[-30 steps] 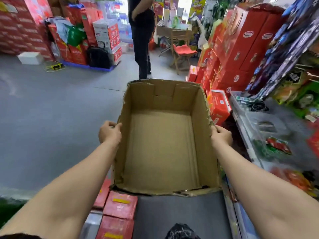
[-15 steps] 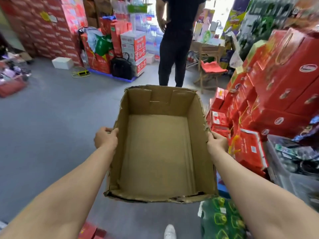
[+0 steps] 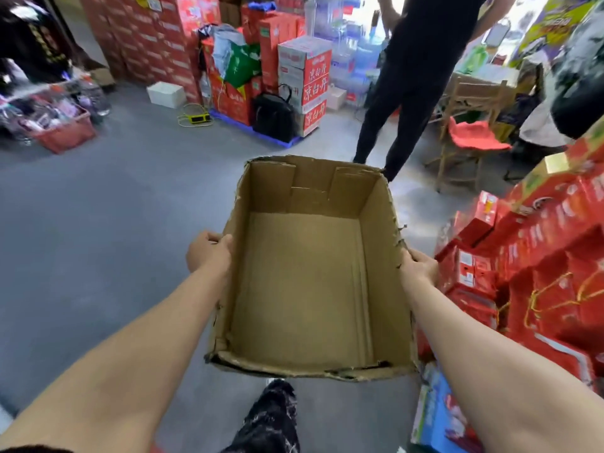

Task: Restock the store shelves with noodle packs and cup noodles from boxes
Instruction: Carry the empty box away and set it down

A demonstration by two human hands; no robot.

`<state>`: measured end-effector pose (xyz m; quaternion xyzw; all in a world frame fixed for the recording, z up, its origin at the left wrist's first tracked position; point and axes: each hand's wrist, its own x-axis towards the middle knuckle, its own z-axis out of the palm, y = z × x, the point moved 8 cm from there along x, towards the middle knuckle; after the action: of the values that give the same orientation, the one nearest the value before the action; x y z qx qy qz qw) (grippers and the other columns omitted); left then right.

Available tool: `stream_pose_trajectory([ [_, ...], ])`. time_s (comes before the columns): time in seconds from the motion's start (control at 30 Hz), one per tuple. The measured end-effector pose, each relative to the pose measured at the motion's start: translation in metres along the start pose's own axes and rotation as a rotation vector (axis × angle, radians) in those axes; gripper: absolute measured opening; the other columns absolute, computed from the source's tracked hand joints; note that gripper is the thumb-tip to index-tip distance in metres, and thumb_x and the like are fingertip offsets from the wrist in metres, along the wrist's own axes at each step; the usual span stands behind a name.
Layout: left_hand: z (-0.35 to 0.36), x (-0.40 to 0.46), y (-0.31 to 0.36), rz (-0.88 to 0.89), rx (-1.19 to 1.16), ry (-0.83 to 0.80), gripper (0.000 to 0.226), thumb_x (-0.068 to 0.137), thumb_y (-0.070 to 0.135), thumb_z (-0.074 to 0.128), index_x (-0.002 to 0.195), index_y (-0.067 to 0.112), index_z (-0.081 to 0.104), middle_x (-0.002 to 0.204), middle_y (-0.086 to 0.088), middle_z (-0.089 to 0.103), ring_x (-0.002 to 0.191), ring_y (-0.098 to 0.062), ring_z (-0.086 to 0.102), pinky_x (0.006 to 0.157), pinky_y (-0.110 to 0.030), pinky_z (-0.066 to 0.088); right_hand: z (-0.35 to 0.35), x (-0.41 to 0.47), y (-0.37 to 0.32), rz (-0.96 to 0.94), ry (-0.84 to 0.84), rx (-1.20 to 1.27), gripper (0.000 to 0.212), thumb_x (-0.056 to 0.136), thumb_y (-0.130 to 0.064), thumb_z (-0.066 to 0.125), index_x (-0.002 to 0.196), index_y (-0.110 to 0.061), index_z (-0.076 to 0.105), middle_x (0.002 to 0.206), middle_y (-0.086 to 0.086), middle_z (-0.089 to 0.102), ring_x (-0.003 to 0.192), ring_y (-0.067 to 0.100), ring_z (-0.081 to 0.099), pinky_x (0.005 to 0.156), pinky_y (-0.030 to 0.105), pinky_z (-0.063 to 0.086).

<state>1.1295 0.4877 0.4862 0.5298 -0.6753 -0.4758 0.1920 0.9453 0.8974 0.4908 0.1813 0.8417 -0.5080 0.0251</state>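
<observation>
Two hands grip one cardboard box (image 3: 304,289): left hand (image 3: 209,253), right hand (image 3: 420,266), its fingers apparently curled underneath.

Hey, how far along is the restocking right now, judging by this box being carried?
Done: the cardboard box is empty, only its bare bottom showing, so its stock appears unloaded. In hand: the left hand and right hand grip its side walls, carrying it above the grey floor. Left: no shelf is in view, so I cannot tell how full the shelves are; this box probably still needs discarding.
</observation>
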Motion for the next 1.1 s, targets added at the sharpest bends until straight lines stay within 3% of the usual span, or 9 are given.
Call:
stream_pose_trajectory([
  [0.1, 0.031, 0.052, 0.015, -0.041, -0.009, 0.001, 0.014, 0.096, 0.03, 0.065, 0.096, 0.017, 0.064, 0.084, 0.005, 0.061, 0.075, -0.019, 0.057, 0.072, -0.033, 0.047, 0.041, 0.039, -0.02, 0.014, -0.02, -0.001, 0.028, 0.095, -0.028, 0.058, 0.104, -0.006, 0.074, 0.098, 0.016, 0.075, 0.08, 0.03, 0.066, 0.081, 0.039, 0.056],
  [0.23, 0.081, 0.129, 0.041, -0.107, -0.05, -0.039, 0.012, 0.095, 0.03, 0.066, 0.091, 0.019, 0.062, 0.085, 0.005, 0.061, 0.072, -0.014, 0.054, 0.073, -0.035, 0.048, 0.093, 0.098, -0.058, 0.049, -0.01, -0.035, 0.028, 0.094, -0.031, 0.06, 0.107, -0.015, 0.078, 0.089, 0.007, 0.073, 0.086, 0.031, 0.068, 0.077, 0.033, 0.054],
  [0.3, 0.099, 0.166, 0.059, -0.132, -0.046, -0.044, 0.013, 0.095, 0.028, 0.067, 0.088, 0.02, 0.061, 0.085, 0.004, 0.06, 0.071, -0.013, 0.053, 0.075, -0.036, 0.049, 0.116, 0.125, -0.081, 0.068, 0.01, -0.044, 0.028, 0.094, -0.03, 0.061, 0.113, -0.018, 0.077, 0.094, 0.005, 0.073, 0.085, 0.028, 0.065, 0.075, 0.029, 0.048],
  [0.5, 0.153, 0.283, 0.126, -0.143, -0.038, -0.047, 0.011, 0.095, 0.025, 0.067, 0.093, 0.016, 0.061, 0.086, 0.003, 0.06, 0.069, -0.011, 0.051, 0.07, -0.034, 0.044, 0.201, 0.199, -0.159, 0.095, -0.005, -0.049, 0.025, 0.1, -0.027, 0.057, 0.109, -0.014, 0.076, 0.088, 0.005, 0.063, 0.083, 0.027, 0.056, 0.079, 0.03, 0.046],
  [0.67, 0.199, 0.35, 0.138, -0.204, 0.005, -0.041, 0.014, 0.096, 0.027, 0.065, 0.099, 0.014, 0.063, 0.097, -0.003, 0.062, 0.086, -0.025, 0.057, 0.074, -0.036, 0.045, 0.263, 0.257, -0.176, 0.166, -0.033, -0.034, 0.026, 0.101, -0.032, 0.058, 0.114, -0.017, 0.076, 0.085, 0.0, 0.062, 0.086, 0.027, 0.058, 0.088, 0.035, 0.051],
  [0.77, 0.229, 0.385, 0.143, -0.238, 0.022, -0.045, 0.016, 0.096, 0.029, 0.066, 0.099, 0.013, 0.064, 0.096, -0.004, 0.064, 0.083, -0.024, 0.058, 0.073, -0.036, 0.045, 0.297, 0.296, -0.181, 0.196, -0.046, -0.068, 0.027, 0.101, -0.033, 0.058, 0.115, -0.019, 0.075, 0.08, -0.003, 0.061, 0.084, 0.027, 0.059, 0.09, 0.04, 0.053],
  [0.9, 0.266, 0.43, 0.145, -0.319, -0.009, -0.021, 0.016, 0.094, 0.027, 0.068, 0.096, 0.012, 0.065, 0.094, -0.004, 0.064, 0.083, -0.025, 0.059, 0.073, -0.036, 0.048, 0.343, 0.349, -0.193, 0.237, -0.078, -0.088, 0.029, 0.1, -0.032, 0.058, 0.121, -0.019, 0.074, 0.099, 0.005, 0.07, 0.088, 0.027, 0.059, 0.091, 0.039, 0.053],
  [1.0, 0.293, 0.467, 0.16, -0.355, -0.011, 0.009, 0.015, 0.093, 0.028, 0.07, 0.094, 0.014, 0.064, 0.097, -0.005, 0.066, 0.085, -0.026, 0.06, 0.074, -0.036, 0.05, 0.377, 0.391, -0.211, 0.269, -0.121, -0.102, 0.025, 0.1, -0.031, 0.059, 0.114, -0.019, 0.076, 0.088, 0.0, 0.067, 0.086, 0.027, 0.058, 0.087, 0.036, 0.052],
  [1.1, 0.325, 0.5, 0.179, -0.372, 0.026, 0.029, 0.016, 0.092, 0.027, 0.07, 0.094, 0.013, 0.065, 0.098, -0.007, 0.068, 0.087, -0.03, 0.063, 0.076, -0.039, 0.054, 0.406, 0.436, -0.225, 0.302, -0.137, -0.133, 0.025, 0.098, -0.032, 0.06, 0.113, -0.021, 0.077, 0.097, 0.0, 0.073, 0.091, 0.029, 0.063, 0.089, 0.036, 0.053],
])
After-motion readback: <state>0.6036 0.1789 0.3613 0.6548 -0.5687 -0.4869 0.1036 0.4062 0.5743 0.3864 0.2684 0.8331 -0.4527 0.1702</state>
